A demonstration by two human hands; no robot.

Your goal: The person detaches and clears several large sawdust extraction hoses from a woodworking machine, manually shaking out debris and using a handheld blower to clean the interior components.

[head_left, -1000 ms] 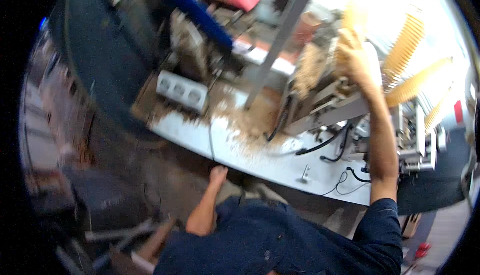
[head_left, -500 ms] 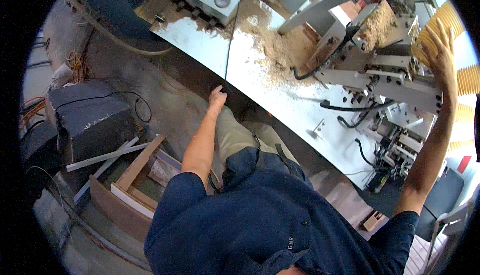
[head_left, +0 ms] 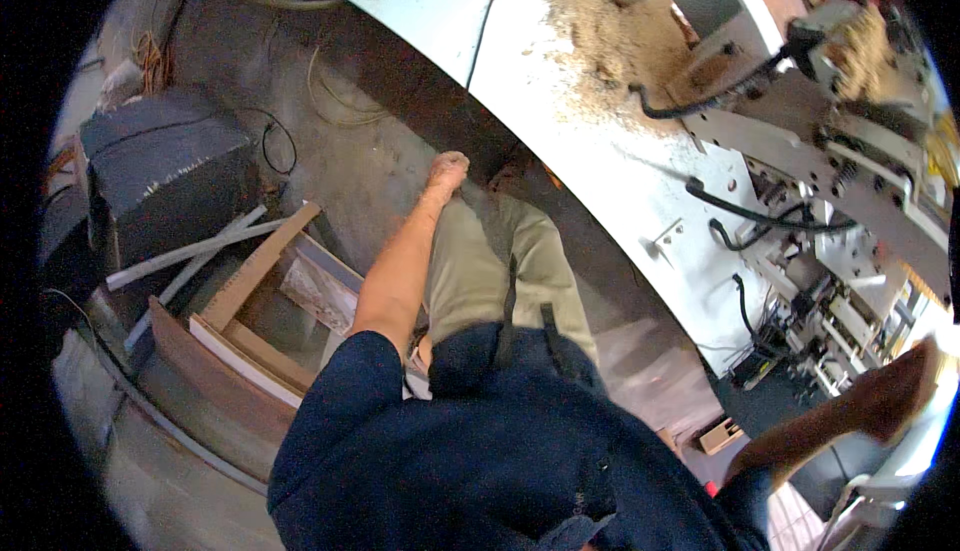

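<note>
My left hand is held low in front of my left thigh, close to the near edge of the white machine table. Its fingers are curled closed; whether anything is inside them I cannot make out. At the far right, my right hand is bent up at the end of the forearm, smeared and dim, with its fingers not readable. It is nearest to the metal clamp-and-rail assembly at the table's right end. Black hoses and wood dust lie on the tabletop.
On the floor to the left lie a wooden frame, crossed pale strips and a dark block-shaped box. A curved hose runs along the lower left. A small wooden block sits on the floor at right.
My right hand has left the yellow ribbed duct, where it was spread, and has dropped down toward me. My left hand has shifted slightly up in the picture. The view has turned downward.
</note>
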